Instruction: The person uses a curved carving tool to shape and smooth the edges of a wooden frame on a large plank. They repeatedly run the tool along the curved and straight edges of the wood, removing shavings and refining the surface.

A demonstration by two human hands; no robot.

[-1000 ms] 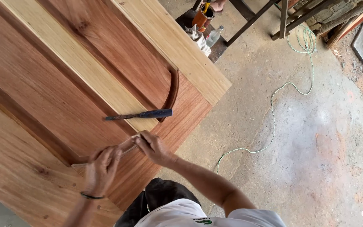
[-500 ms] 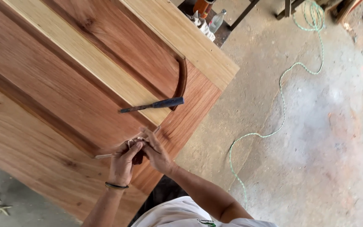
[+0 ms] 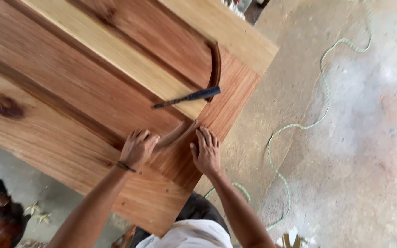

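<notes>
Both hands (image 3: pixel 171 150) on curved moulding (image 3: pixel 176 133)

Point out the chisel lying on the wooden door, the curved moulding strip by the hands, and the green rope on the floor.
chisel (image 3: pixel 187 98), head view, middle of its dark shaft.
curved moulding strip (image 3: pixel 175 133), head view, bare stretch between the two hands.
green rope (image 3: pixel 323 98), head view, a bend of it on the concrete floor.

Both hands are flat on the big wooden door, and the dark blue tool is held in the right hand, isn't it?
Not quite. Both hands, left hand and right hand, do rest on the wooden door, but the head view shows the dark blue tool lying by itself on the door, beyond the fingers. Neither hand is holding it.
</notes>
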